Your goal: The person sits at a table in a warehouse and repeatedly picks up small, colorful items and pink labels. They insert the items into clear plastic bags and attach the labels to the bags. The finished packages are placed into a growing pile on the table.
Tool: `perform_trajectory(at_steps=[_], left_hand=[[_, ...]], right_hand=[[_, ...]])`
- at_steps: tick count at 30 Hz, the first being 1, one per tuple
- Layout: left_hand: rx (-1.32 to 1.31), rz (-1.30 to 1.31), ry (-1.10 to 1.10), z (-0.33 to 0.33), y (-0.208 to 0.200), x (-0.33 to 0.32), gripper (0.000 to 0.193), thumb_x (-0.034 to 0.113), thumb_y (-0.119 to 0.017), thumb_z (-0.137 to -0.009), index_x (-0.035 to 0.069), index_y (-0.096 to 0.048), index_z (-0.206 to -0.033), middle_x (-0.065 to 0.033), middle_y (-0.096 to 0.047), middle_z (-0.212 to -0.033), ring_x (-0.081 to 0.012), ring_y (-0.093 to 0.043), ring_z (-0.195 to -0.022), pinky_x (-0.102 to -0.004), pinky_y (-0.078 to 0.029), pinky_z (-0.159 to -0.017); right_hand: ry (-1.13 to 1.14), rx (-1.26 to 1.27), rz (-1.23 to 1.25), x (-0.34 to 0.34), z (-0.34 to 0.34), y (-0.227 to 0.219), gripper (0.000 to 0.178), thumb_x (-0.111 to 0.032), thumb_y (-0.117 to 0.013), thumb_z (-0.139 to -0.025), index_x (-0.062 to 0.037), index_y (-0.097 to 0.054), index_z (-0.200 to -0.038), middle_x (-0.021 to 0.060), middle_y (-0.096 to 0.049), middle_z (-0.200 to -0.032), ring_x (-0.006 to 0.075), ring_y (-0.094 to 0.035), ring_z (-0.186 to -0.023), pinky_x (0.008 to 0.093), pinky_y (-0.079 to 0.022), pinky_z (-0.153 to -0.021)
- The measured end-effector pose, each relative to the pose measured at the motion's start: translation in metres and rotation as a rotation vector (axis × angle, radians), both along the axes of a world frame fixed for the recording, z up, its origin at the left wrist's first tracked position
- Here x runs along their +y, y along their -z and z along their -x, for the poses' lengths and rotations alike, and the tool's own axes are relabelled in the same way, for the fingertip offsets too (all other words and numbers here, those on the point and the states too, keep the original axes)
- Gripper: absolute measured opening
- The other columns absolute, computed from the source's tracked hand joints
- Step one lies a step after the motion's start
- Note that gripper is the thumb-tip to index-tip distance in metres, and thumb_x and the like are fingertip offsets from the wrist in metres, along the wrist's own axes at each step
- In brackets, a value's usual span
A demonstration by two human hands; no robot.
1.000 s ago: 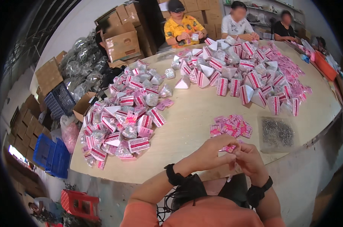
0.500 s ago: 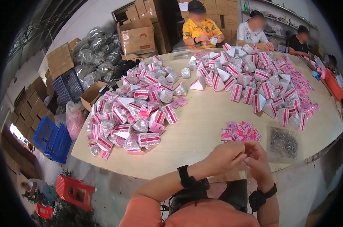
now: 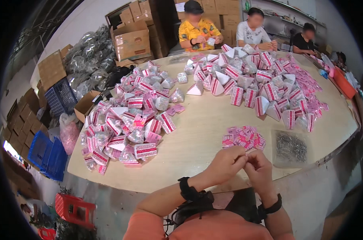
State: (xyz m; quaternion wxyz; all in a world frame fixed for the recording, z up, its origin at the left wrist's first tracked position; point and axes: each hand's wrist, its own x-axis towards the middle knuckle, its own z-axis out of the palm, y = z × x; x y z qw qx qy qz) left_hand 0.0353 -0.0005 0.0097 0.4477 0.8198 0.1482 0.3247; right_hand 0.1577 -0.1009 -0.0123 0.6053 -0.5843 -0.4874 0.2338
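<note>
Just over the table's near edge, my left hand and my right hand meet at the fingertips, both closed in a pinch. Whatever lies between the fingers is too small to make out. Right beyond them is a small pile of pink printed cards. To the right of my right hand sits a shallow clear tray full of small dark metal pieces. Each wrist wears a black band.
Wedge-shaped, cake-slice-like packs with pink stripes form a left heap and a right heap. More pink cards lie at the far right. Several people sit across the wooden table. A red stool and blue crates stand at left.
The whole view has shifted, so the table and heaps appear farther left and slightly higher or lower. My fingertips stay together, with the right hand's fingers now more tightly curled.
</note>
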Motion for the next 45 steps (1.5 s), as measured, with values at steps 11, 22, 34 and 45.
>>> perform_trajectory(at_steps=[11,22,34,45], left_hand=[[0.014,0.182,0.057,-0.002,0.004,0.004,0.019,0.013,-0.053,-0.092,-0.002,-0.053,-0.079,-0.0018,-0.048,-0.069,-0.0086,-0.043,-0.065,-0.0255,-0.038,-0.058],[0.126,0.158,-0.030,0.005,0.006,0.045,0.020,0.018,-0.055,-0.093,0.003,-0.057,-0.081,0.0043,-0.050,-0.067,-0.0037,-0.046,-0.060,-0.0214,-0.040,-0.055],[0.296,-0.291,-0.632,-0.020,-0.034,0.303,0.019,0.014,-0.061,-0.077,-0.001,-0.062,-0.089,-0.0177,-0.064,-0.072,-0.0319,-0.062,-0.069,-0.0398,-0.049,-0.066],[0.534,-0.437,-0.627,-0.082,0.057,0.415,0.077,0.015,-0.070,-0.071,0.001,-0.034,-0.138,-0.0266,-0.037,-0.139,-0.0386,-0.042,-0.126,-0.0399,-0.037,-0.104]], right_hand=[[0.110,-0.467,-0.202,-0.004,0.002,-0.008,0.011,-0.001,-0.063,-0.082,0.0004,-0.062,-0.093,0.0151,-0.063,-0.080,0.0282,-0.064,-0.071,0.0333,-0.049,-0.062],[0.052,0.225,0.020,-0.006,-0.023,0.020,0.009,-0.001,-0.062,-0.083,0.0023,-0.064,-0.091,0.0035,-0.061,-0.070,0.0085,-0.057,-0.063,0.0228,-0.045,-0.055],[-0.144,0.913,0.216,-0.001,-0.087,0.073,0.010,-0.003,-0.056,-0.084,0.0027,-0.058,-0.092,0.0079,-0.056,-0.060,0.0080,-0.040,-0.039,0.0217,-0.031,-0.035],[-0.275,1.032,0.312,-0.009,-0.094,0.056,0.025,-0.021,-0.069,-0.080,-0.0007,-0.061,-0.091,0.0065,-0.055,-0.063,0.0117,-0.049,-0.050,0.0235,-0.038,-0.044]])
